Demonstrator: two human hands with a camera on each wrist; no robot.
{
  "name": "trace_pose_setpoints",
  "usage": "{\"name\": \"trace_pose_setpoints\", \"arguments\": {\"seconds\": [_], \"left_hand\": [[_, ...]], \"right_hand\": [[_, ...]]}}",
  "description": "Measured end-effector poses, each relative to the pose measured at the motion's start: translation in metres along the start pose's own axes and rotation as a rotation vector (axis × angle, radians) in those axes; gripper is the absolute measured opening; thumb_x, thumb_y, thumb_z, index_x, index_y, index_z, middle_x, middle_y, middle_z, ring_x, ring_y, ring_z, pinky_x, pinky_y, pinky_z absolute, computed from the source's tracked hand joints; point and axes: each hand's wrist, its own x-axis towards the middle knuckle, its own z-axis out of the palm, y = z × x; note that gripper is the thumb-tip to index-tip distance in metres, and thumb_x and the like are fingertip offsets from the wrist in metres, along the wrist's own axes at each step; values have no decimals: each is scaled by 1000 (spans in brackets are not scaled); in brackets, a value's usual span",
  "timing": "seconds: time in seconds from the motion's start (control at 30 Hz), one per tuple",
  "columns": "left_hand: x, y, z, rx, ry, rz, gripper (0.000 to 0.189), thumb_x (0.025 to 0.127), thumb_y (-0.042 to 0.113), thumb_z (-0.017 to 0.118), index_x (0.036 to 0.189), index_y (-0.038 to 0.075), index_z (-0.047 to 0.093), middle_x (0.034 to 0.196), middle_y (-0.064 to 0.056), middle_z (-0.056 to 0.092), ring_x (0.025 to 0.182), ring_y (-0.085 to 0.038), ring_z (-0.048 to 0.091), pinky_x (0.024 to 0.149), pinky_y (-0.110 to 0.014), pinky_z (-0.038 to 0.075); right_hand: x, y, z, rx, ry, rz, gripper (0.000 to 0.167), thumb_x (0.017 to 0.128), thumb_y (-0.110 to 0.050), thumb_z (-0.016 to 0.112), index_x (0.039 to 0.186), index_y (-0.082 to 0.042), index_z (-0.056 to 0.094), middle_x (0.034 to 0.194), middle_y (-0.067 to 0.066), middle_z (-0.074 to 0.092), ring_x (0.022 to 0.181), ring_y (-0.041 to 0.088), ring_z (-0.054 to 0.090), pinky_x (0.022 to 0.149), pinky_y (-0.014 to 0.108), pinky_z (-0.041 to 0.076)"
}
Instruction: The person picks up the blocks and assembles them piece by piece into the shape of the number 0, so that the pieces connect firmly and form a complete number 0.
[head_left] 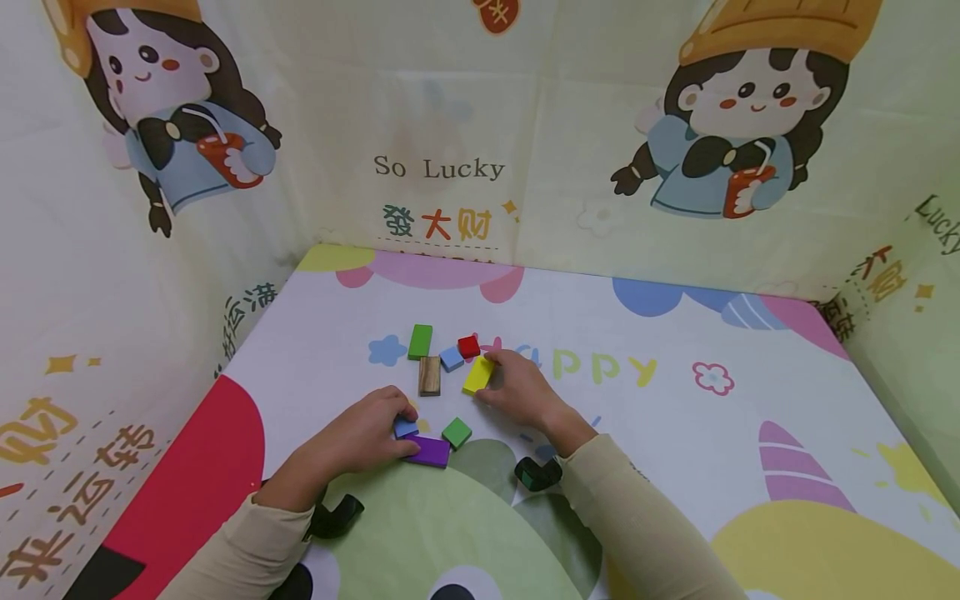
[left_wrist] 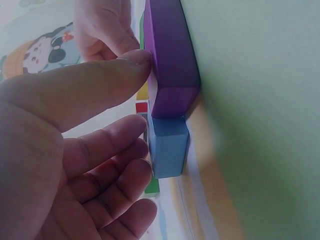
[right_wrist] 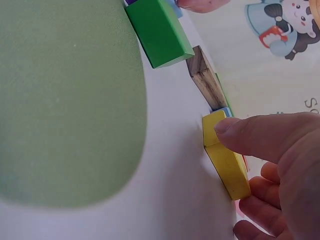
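Note:
Near my left hand (head_left: 352,433), a purple block (head_left: 431,452) lies against a small blue block (head_left: 405,428). In the left wrist view my thumb tip touches the purple block (left_wrist: 172,60), while the loosely bent fingers hang beside the blue block (left_wrist: 170,147). My right hand (head_left: 525,392) pinches a yellow block (head_left: 477,377) between thumb and fingertips, as the right wrist view also shows with the yellow block (right_wrist: 227,167). A green cube-like block (head_left: 456,433) touches the purple one's corner. Beyond are a wood-grain block (head_left: 430,379), a light blue block (head_left: 452,359) and a red block (head_left: 468,347).
A longer green block (head_left: 421,342) stands at the far end of the loose ring of blocks. Printed cloth (head_left: 637,467) covers the tabletop, and a patterned curtain (head_left: 562,167) encloses it at the back and sides. Black straps' mounts (head_left: 538,473) sit at both wrists.

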Motion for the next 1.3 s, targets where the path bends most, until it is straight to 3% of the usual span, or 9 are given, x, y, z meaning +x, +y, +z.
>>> {"name": "trace_pose_setpoints", "arguments": {"seconds": [1.3], "left_hand": [[-1,0,0,11,3,6,30,82,22,84,103,5,70,108,-3,59,100,-21,57,90,-38,52]], "right_hand": [[-6,-2,-2,-26,-40,-48,65,87,-19,78,143,-1,49,144,14,50,133,30,45,106,43,42]]}}
